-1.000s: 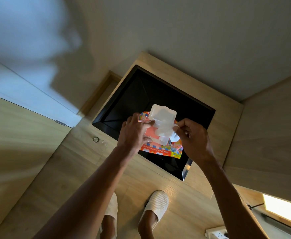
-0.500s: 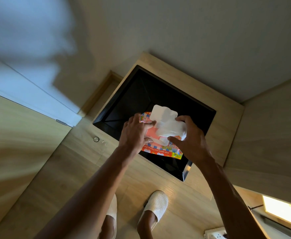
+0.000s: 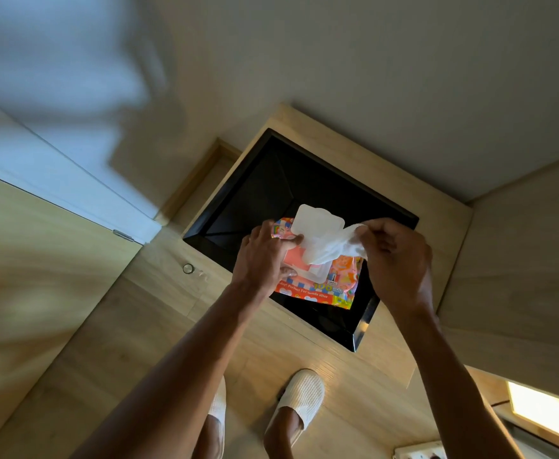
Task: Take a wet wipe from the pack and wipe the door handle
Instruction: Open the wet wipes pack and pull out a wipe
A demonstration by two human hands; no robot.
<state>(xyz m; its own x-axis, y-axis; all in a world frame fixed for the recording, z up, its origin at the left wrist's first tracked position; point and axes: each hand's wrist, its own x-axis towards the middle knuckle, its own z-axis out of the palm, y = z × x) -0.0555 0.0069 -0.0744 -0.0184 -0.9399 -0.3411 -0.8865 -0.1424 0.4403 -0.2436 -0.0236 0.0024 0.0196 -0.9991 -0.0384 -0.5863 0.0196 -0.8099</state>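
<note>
A colourful orange wet wipe pack (image 3: 334,286) is held over a black tray, its white flip lid (image 3: 318,221) standing up. My left hand (image 3: 265,256) grips the pack's left side with the thumb on its top. My right hand (image 3: 397,260) pinches a white wet wipe (image 3: 334,250), which stretches from the pack's opening up and right to my fingers. No door handle shows in this view.
The black square tray (image 3: 255,200) sits on a light wooden surface against a pale wall. A small metal ring (image 3: 188,268) lies on the wooden floor at left. White slippers (image 3: 299,402) stand below. A power strip (image 3: 417,452) lies at bottom right.
My right hand has moved right and up, drawing the wipe further out of the pack. The left hand has kept its hold on the pack.
</note>
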